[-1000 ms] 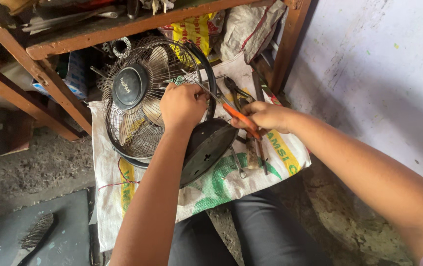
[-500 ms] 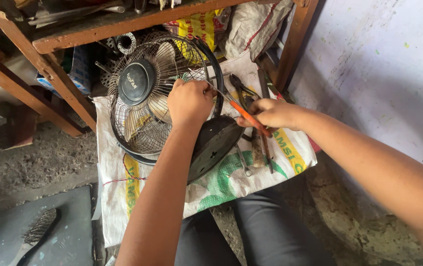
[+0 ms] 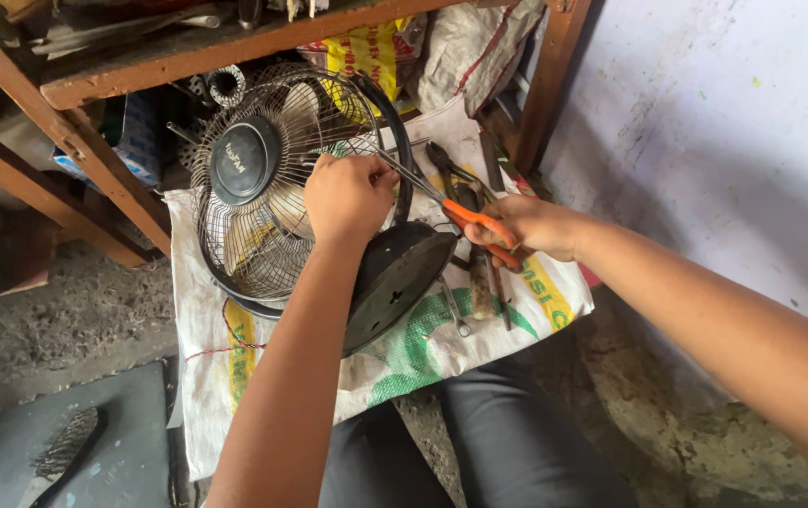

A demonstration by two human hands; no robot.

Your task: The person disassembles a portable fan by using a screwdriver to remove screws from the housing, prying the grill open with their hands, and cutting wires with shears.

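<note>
Two bare hands are seen at work over a table fan [image 3: 263, 188] that lies tilted on a white woven sack [image 3: 404, 362] spread on the ground. The left hand [image 3: 347, 196] is curled closed on the right side of the fan's wire grille [image 3: 234, 254], at its rim; what exactly is pinched between the fingers cannot be told. The right hand [image 3: 531, 228] is wrapped around the orange handles of a pair of pliers [image 3: 441, 202], whose slim metal nose is pointed toward the left hand and meets the grille just beside it. The fan's dark round base [image 3: 394, 282] is turned up toward the camera, below the left wrist. More hand tools [image 3: 479, 273] are laid on the sack under the right hand, among them a wrench [image 3: 454, 310]. A wooden shelf frame [image 3: 93, 141] is stood behind the fan, and a wire brush [image 3: 65, 452] is left on a grey mat [image 3: 131, 452] at lower left.
</note>
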